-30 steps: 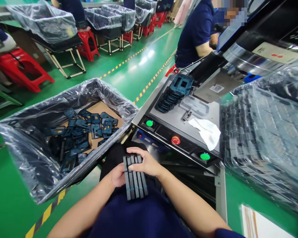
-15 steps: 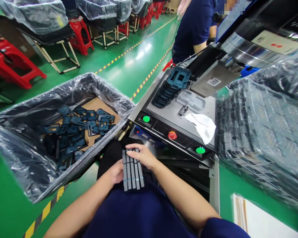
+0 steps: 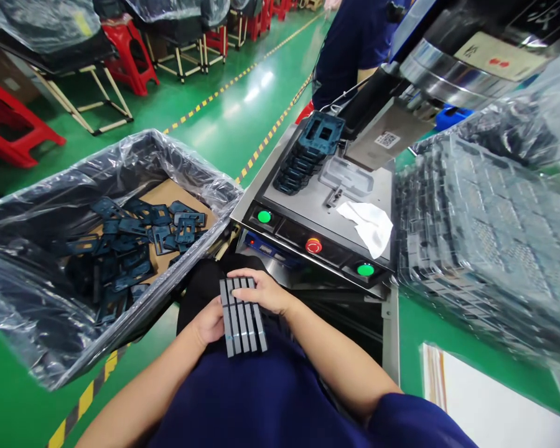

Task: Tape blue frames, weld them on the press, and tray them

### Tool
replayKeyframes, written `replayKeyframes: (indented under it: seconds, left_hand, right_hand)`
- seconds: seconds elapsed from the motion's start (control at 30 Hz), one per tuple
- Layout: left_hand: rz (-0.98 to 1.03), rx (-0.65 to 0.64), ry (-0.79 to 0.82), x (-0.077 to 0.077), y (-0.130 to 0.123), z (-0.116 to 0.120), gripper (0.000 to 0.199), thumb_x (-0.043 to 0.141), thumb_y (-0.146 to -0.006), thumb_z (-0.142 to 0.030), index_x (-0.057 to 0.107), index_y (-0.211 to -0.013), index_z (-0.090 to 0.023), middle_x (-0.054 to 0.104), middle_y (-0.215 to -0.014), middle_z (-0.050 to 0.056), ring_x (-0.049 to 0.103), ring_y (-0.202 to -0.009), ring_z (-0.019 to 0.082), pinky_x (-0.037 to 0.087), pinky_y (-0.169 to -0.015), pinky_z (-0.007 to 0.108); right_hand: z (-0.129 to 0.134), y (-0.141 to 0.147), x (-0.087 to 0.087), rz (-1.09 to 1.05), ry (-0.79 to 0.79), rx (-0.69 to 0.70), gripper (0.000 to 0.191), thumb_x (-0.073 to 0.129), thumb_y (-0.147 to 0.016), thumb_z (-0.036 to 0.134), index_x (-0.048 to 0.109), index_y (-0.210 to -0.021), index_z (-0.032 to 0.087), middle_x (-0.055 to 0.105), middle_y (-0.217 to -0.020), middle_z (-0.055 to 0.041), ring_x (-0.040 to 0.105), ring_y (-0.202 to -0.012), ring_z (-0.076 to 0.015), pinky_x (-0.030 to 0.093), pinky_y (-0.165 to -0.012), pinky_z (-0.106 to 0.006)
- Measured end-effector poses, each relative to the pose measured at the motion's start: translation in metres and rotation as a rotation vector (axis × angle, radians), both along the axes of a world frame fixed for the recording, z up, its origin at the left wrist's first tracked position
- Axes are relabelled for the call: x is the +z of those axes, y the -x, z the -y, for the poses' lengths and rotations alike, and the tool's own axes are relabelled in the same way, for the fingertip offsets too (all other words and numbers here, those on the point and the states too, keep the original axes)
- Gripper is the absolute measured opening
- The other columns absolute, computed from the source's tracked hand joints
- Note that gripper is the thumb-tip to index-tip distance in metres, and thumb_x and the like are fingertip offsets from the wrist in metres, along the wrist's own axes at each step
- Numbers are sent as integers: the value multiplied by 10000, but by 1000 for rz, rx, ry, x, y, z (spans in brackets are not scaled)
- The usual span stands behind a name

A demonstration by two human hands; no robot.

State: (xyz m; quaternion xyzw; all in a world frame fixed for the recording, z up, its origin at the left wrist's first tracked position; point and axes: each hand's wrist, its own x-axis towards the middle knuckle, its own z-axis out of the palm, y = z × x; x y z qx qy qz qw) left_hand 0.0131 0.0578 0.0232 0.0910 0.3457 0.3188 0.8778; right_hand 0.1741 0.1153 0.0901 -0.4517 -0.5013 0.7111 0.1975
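A stack of dark grey plastic parts [image 3: 245, 323], edges facing up, rests over my lap between both hands. My left hand [image 3: 210, 321] grips its left side, with the fingertips hidden behind the parts. Across the far end lies my right hand [image 3: 264, 291], thumb and fingers closed on the same stack. In front stands a press machine [image 3: 376, 134] whose plate bears a row of dark plastic frames [image 3: 308, 152], a clear plastic fixture [image 3: 348, 176] and a white cloth [image 3: 371, 225].
To the left, a plastic-lined bin [image 3: 200, 261] holds several dark plastic frames on cardboard. Green buttons [image 3: 365, 269] and a red stop button [image 3: 313, 246] line the machine's front. Clear trays [image 3: 485, 230] are piled at right. A person [image 3: 340, 50] stands beyond the machine.
The whole view has shifted, so the surroundings sit slightly further left and up. Both hands keep hold of the stack, whose parts look a little more fanned out.
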Motion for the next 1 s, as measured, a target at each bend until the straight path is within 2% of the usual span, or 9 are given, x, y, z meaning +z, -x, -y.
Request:
replayKeyframes:
  seconds: [0.17,0.3,0.57,0.8,0.9,1.0]
  left_hand:
    - [19,-41,-7,-2,0,-1,405,807,-652,-331,709,-958,-85,737,-914,160,696,-884,296,520,-871,431]
    - [35,-82,-14,-2,1,-3,413,811,-653,-352,712,-950,-83,738,-912,163,695,-899,298,518,-884,434]
    - [21,-63,-37,-1,2,-4,429,825,-632,-382,720,-942,-105,740,-917,146,686,-935,317,517,-893,444]
    - [32,-97,-46,9,0,-7,394,800,-663,-373,728,-924,-88,742,-883,156,691,-911,316,518,-885,442]
    - [33,-101,-48,11,-1,-7,358,799,-665,-359,731,-886,-86,739,-923,164,686,-936,316,520,-887,433]
    - [33,-93,-50,11,-1,-7,330,798,-665,-348,731,-859,-90,736,-953,166,671,-983,325,514,-904,441]
  right_hand:
    - [3,4,-4,46,96,-136,504,766,-683,442,643,-1136,259,617,-715,26,523,-516,-90,450,-475,-223]
    - [5,7,-6,132,90,-154,516,697,-738,544,626,-1172,274,573,-652,40,449,-408,-68,352,-360,-193]
    - [6,7,-7,186,-156,-197,441,571,-821,606,698,-1038,243,645,-746,-5,554,-569,-109,429,-465,-203]
    - [4,4,1,194,-120,-147,482,577,-798,619,713,-1043,228,634,-682,-2,467,-374,-72,343,-326,-200]
    - [4,4,1,206,-124,-153,491,566,-803,623,715,-1049,225,646,-704,-11,483,-389,-82,349,-328,-207]
    - [5,5,-2,208,-156,-161,497,522,-834,630,715,-1055,228,678,-781,-27,564,-497,-120,439,-420,-242]
